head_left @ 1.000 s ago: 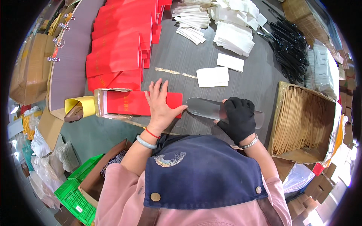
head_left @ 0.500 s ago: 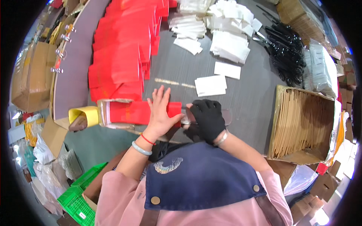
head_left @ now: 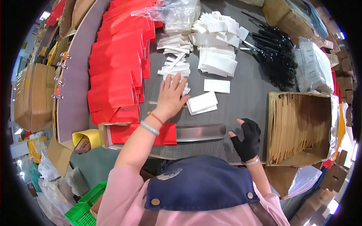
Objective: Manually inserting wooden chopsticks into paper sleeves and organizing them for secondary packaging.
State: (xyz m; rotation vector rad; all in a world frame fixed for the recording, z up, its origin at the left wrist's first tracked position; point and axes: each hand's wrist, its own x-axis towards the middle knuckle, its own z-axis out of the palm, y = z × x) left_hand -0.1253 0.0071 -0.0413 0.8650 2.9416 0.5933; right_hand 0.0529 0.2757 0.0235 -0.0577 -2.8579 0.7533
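Observation:
My bare left hand (head_left: 172,97) is spread palm down, its fingertips over the near end of a stack of narrow white slips (head_left: 174,69); contact is hard to tell. Below it lies a red paper sleeve (head_left: 162,134), its left end in an open cardboard box (head_left: 106,137). A smooth grey metal strip (head_left: 201,133) sticks out of the sleeve's right end. My right hand (head_left: 247,138), in a black fingerless glove, hovers right of the strip with thumb and fingers apart, holding nothing. Two folded white papers (head_left: 202,103) lie beside my left hand.
Overlapping red sleeves (head_left: 113,71) cover the table's left side. Stacked white papers (head_left: 218,60) and a clear plastic bag (head_left: 181,15) lie farther back. Black-handled utensils (head_left: 277,56) and a carton of thin brown sticks (head_left: 299,126) stand right. A yellow holder (head_left: 87,138) sits left.
My left hand has left the red sleeve and moved up to the white slips. My right hand has let go of the metal strip and drawn away right and down, uncovering it.

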